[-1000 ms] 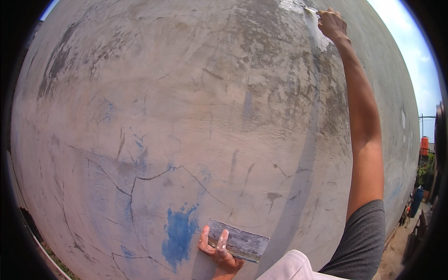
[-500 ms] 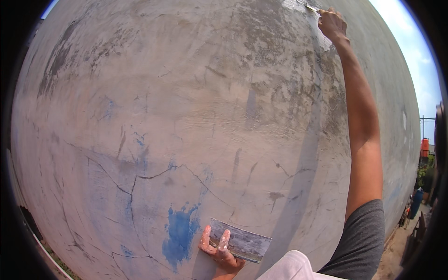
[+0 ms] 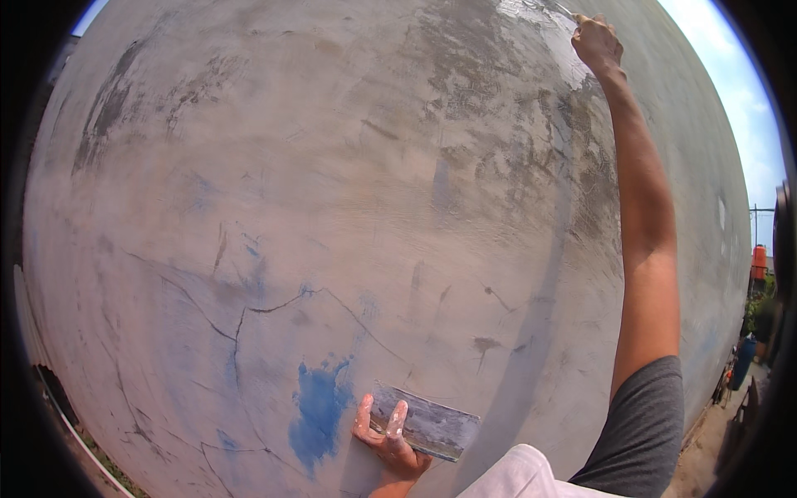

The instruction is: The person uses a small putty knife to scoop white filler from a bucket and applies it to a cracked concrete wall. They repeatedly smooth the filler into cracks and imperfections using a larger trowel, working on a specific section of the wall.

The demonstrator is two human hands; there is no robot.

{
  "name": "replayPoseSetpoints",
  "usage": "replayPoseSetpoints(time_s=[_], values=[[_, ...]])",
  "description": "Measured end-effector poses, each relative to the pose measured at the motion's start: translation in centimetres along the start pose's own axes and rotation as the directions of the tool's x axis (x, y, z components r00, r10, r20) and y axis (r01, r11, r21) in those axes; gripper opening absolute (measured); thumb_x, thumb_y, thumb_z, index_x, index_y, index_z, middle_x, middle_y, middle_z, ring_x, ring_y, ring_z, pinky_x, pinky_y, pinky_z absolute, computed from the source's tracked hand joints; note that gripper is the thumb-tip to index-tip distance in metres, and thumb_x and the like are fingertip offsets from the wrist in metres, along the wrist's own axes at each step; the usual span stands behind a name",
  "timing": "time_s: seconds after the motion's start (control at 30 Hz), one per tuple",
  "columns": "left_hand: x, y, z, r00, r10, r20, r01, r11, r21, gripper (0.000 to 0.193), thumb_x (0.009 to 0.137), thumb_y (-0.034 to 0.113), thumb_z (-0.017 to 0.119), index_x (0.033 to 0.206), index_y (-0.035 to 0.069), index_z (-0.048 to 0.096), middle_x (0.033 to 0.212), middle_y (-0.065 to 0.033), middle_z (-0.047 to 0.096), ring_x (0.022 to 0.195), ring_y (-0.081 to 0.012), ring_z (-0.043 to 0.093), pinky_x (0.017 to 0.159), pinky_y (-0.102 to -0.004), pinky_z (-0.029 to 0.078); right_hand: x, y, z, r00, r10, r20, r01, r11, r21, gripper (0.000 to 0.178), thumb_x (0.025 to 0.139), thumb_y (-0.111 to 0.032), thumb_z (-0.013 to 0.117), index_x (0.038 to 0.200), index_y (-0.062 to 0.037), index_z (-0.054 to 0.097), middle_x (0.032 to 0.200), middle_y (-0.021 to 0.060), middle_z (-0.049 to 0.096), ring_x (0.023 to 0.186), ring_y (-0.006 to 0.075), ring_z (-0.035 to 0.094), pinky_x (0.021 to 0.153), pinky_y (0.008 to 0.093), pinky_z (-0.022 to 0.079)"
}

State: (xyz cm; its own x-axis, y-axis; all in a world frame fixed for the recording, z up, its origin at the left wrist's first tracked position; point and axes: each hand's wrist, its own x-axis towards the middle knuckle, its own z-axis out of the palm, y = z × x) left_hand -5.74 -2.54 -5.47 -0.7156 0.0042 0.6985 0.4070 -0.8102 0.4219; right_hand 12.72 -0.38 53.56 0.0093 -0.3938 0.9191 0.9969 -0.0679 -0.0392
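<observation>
High at the upper right, my right hand (image 3: 598, 41) is closed round a putty knife (image 3: 565, 11); only its thin pale blade and a bit of handle show. The blade is at the concrete wall (image 3: 290, 207), beside a wet white patch of putty (image 3: 558, 43). Low in the middle, my left hand (image 3: 390, 438) supports a flat rectangular board (image 3: 436, 425), grey and smeared. Two putty-spotted fingers lie over the board's left end, and the rest of that hand is behind or below it.
A blue paint patch (image 3: 322, 411) and several cracks mark the lower wall. White cloth (image 3: 523, 475) shows at the bottom edge. Past the wall's right edge stand an orange tank (image 3: 759, 261) and a blue container (image 3: 741, 363) beside a dirt path.
My right hand and the putty knife have shifted slightly right and down along the white patch. My left hand still holds the board, almost unmoved.
</observation>
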Motion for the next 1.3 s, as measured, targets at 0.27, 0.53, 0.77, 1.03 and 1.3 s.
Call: replayPoseSetpoints(time_s=[0.27,0.53,0.77,1.03,1.3], values=[[1.3,-0.9,-1.8,0.884,0.383,0.268,-0.454,0.839,0.3,0.067,0.081,0.045,0.059,0.132,0.008,0.036,0.134,-0.0222,0.025,0.127,-0.0362,0.026,0.103,-0.0502,0.024,-8.1,10.7,-6.2,0.981,-0.03,0.191,-0.02,0.967,0.253,0.044,0.084,-0.016,0.047,0.127,-0.0188,0.052,0.103,0.0115,0.063,0.101,0.0276,0.058,0.087,0.04,0.046],[1.6,-0.3,-0.8,0.884,0.436,0.171,-0.465,0.859,0.215,0.061,0.093,0.048,0.035,0.132,0.0,0.035,0.132,-0.0214,0.03,0.124,-0.0355,0.031,0.1,-0.048,0.03,-22.7,11.3,-13.1,0.868,-0.133,0.478,-0.45,0.199,0.871,0.039,0.091,-0.021,0.042,0.128,-0.0148,0.054,0.102,0.0064,0.058,0.075,0.0096,0.047,0.068,0.0234,0.041],[-6.6,9.5,-7.4,0.65,-0.483,0.587,0.589,0.808,0.013,0.044,0.1,0.032,0.033,0.118,-0.004,0.051,0.101,-0.0104,0.063,0.099,-0.0163,0.054,0.095,-0.0316,0.036,-41.7,11.0,-27.4,0.444,-0.458,0.77,-0.893,-0.293,0.341,0.041,0.093,-0.028,0.046,0.129,-0.0104,0.049,0.089,-0.0002,0.054,0.072,0.008,0.047,0.066,0.0219,0.038],[-16.3,18.6,-16.8,0.109,-0.615,0.781,0.951,0.292,0.098,0.044,0.097,0.025,0.044,0.133,0.001,0.035,0.13,-0.0098,0.046,0.118,-0.0203,0.046,0.101,-0.0395,0.035,-52.1,13.2,-41.0,0.171,-0.599,0.782,-0.778,-0.57,-0.266,0.048,0.091,-0.023,0.053,0.133,-0.0031,0.04,0.101,0.0032,0.056,0.08,0.0099,0.055,0.072,0.0235,0.046],[-20.7,26.7,-18.4,-0.095,-0.604,0.791,0.982,0.074,0.174,0.045,0.096,0.023,0.047,0.133,0.001,0.035,0.13,-0.0087,0.046,0.121,-0.0193,0.043,0.101,-0.0392,0.034,-52.6,15.8,-51.6,0.017,-0.563,0.826,-0.745,-0.559,-0.365,0.042,0.089,-0.009,0.057,0.128,-0.0016,0.045,0.114,0.0107,0.059,0.102,0.0145,0.059,0.087,0.028,0.051]])
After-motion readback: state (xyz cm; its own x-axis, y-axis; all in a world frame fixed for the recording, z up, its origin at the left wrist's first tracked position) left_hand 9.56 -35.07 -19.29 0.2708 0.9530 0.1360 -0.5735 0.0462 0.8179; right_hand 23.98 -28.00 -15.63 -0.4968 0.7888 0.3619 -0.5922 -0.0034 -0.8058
